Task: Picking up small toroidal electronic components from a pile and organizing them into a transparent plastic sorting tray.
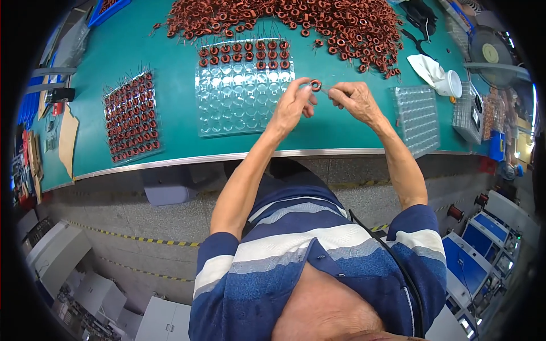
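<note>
Between the thumb and fingers of my left hand is a copper-wound ring coil, held above the table near the right edge of a clear plastic tray. My right hand is just right of the coil, thumb and fingers pinched together, seemingly on its thin wire lead. The clear tray has round pockets; coils with upright leads fill part of its far rows, and the nearer pockets hold none. A large heap of loose coils spreads along the far side of the table.
A second clear tray, full of coils, lies at the left. On the right are a stack of clear trays, a white cup with a white cloth, and a clear box. The green table's near edge runs before my body.
</note>
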A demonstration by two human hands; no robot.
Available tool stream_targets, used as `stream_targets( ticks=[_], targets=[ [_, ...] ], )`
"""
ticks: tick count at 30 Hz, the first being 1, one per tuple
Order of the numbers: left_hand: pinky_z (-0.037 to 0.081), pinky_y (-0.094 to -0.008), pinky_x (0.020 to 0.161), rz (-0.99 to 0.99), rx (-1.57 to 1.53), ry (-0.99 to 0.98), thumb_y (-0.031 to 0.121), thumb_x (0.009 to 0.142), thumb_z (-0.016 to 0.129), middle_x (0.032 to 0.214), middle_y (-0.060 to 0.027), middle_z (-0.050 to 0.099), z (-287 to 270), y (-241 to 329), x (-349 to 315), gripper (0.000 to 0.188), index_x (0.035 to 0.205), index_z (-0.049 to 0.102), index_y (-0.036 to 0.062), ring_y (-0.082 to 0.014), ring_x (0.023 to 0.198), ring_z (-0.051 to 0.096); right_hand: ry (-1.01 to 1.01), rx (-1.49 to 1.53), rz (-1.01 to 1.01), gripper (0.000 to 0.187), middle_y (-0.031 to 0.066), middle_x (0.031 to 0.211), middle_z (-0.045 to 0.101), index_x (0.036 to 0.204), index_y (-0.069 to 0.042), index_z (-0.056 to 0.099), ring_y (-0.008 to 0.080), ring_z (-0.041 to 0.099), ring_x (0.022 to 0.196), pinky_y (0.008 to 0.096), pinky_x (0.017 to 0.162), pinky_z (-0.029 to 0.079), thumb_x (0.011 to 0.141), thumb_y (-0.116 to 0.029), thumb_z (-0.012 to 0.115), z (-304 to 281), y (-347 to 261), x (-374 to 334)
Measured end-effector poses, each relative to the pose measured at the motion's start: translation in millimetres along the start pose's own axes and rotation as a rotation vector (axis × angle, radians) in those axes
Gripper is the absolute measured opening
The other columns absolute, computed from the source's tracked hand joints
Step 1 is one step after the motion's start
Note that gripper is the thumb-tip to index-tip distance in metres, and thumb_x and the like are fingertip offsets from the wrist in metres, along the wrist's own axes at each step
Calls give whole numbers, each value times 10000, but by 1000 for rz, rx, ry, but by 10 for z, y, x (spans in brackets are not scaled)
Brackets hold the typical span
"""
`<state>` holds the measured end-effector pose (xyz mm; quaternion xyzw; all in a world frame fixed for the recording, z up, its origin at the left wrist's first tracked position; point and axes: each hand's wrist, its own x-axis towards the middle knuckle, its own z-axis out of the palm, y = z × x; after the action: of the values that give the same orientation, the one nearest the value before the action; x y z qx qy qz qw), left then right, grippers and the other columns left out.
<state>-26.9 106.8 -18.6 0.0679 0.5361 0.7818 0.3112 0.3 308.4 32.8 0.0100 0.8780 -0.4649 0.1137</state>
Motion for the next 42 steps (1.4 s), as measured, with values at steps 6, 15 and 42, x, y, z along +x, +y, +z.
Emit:
stream_targets(
  ticks=[6, 15, 42],
  targets=[
    [454, -257, 569, -33, -164, -138, 246, 993, 487, 786, -55, 568, 67, 95, 24, 243, 1053, 510, 12, -123, 637, 546, 42, 132, -1, 256, 53, 781, 654, 1039, 1, 655, 106, 600, 664, 262, 592, 480, 921, -212, 579, 53, -150, -153],
    [442, -251, 599, 89, 147, -91, 119, 944, 522, 877, -49, 541, 234, 154, -83, 289, 1207, 458, 18, -122, 711, 531, 117, 722, 141, 249, 39, 787, 644, 958, -1, 664, 105, 590, 700, 257, 634, 494, 881, -237, 642, 233, -52, -240],
    [437, -261, 511, 253, 487, -224, 88, 925, 522, 728, -36, 578, 759, 595, -390, 298, 1209, 547, 0, -96, 576, 527, 724, -40, -399, 103, 116, 928, 607, 901, -50, 695, 278, 584, 911, 355, 769, 497, 800, -66, 682, 187, -484, -825]
  ],
)
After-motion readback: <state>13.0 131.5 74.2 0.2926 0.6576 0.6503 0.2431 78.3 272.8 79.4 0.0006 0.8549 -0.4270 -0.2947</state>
